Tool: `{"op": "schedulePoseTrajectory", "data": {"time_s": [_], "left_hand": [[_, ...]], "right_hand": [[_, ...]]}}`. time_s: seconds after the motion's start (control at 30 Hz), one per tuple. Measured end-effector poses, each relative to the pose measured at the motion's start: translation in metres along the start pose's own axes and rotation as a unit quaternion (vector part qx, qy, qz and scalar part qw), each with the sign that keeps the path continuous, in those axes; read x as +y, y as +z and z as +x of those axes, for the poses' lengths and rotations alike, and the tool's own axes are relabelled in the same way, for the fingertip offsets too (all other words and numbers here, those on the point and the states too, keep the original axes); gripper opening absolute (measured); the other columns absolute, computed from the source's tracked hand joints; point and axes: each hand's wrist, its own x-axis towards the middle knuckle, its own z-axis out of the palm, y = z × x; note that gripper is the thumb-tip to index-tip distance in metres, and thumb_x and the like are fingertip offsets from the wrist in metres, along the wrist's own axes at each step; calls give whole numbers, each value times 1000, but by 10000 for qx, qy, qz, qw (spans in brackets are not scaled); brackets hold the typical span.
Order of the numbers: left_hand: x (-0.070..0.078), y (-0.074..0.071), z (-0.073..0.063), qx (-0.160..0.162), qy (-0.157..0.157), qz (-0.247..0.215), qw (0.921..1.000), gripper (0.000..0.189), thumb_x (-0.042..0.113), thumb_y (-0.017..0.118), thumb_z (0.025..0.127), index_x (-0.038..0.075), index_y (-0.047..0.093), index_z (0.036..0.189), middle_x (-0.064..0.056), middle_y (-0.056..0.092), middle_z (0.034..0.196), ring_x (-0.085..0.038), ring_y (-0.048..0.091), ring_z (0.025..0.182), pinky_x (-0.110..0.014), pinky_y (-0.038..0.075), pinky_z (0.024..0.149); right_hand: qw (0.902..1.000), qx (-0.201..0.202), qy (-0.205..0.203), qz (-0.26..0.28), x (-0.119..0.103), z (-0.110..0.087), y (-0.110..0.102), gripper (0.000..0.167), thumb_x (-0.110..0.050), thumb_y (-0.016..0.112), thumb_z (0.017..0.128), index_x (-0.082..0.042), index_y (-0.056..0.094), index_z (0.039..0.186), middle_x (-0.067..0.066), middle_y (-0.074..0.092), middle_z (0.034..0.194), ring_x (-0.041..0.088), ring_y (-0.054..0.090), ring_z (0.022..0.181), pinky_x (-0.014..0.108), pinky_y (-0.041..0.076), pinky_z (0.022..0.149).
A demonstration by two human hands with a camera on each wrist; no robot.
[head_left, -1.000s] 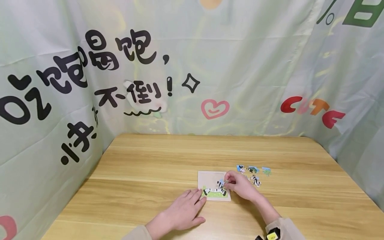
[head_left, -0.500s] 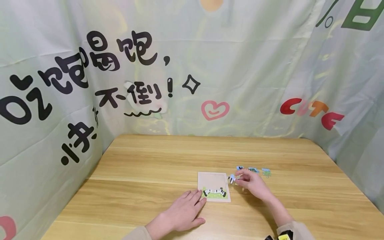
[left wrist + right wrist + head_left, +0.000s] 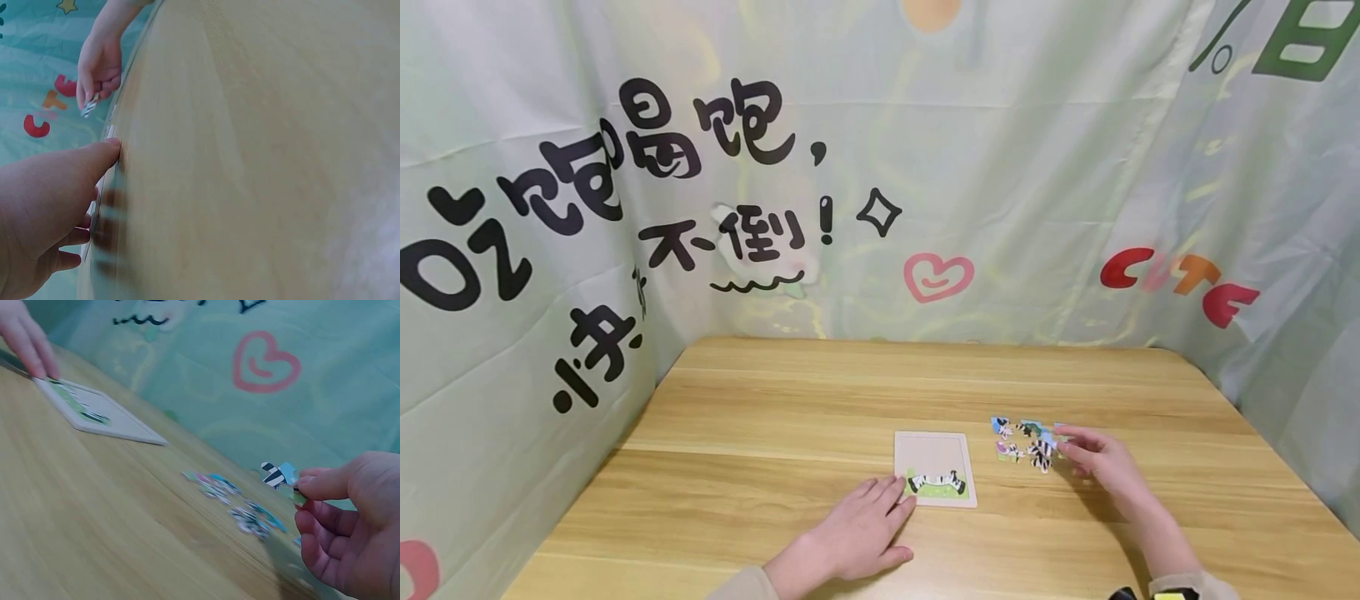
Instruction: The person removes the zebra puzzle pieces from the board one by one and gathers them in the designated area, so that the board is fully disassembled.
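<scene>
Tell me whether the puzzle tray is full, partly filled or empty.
Partly filled: a zebra strip covers the near part of the puzzle tray; its far part is bare.

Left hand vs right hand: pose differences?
The left hand rests with fairly straight fingers; the right hand pinches a striped puzzle piece.
The left hand touches the board near its lower-left corner; the right is raised by the loose pieces.
Both are bare.

The person wears pale beige sleeves: one cuff (image 3: 747, 585) at bottom centre-left of the head view, its match (image 3: 1197, 583) at lower right, with black gear (image 3: 1123, 594) and a bright yellow patch (image 3: 1171, 596) cropped below. The left hand (image 3: 863, 527) and right hand (image 3: 1107, 467) are bare.
</scene>
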Motion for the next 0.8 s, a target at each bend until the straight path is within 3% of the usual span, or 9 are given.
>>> {"op": "schedulePoseTrajectory", "data": {"time_s": [0.27, 0.47, 0.67, 0.8], "left_hand": [[0, 0, 0, -22, -19, -9, 10000, 66, 56, 35, 93, 10, 42, 139, -15, 38, 143, -25, 35, 131, -38, 32, 106], [1, -2, 0, -102, -49, -98, 9999, 66, 56, 35, 93, 9, 41, 139, -15, 37, 144, -25, 34, 132, -39, 31, 106], [1, -4, 0, -132, -74, -76, 9999, 66, 56, 36, 93, 9, 41, 140, -16, 36, 144, -26, 33, 132, -39, 30, 107], [1, -3, 0, -140, -79, -116, 9998, 66, 56, 36, 93, 9, 40, 140, -16, 36, 144, -26, 33, 132, -39, 30, 107]], "right_hand": [[9956, 69, 157, -921, 6, -7, -17, 44, -13, 65, 86, 14, 51, 118, 2, 61, 79, 10, 54, 64, 25, 47, 55], [9839, 37, 14, -1786, 11, -6, -25, 31, -13, 65, 85, 8, 57, 105, 4, 62, 76, 11, 53, 64, 25, 44, 52], [9774, 31, 6, -2113, 11, -2, -26, 30, -15, 64, 86, 7, 60, 105, 10, 63, 86, 15, 52, 71, 28, 45, 55], [9679, 118, -126, -2506, 9, -1, -23, 28, -15, 65, 83, 7, 62, 101, 10, 61, 86, 18, 49, 74, 30, 42, 61]]}}
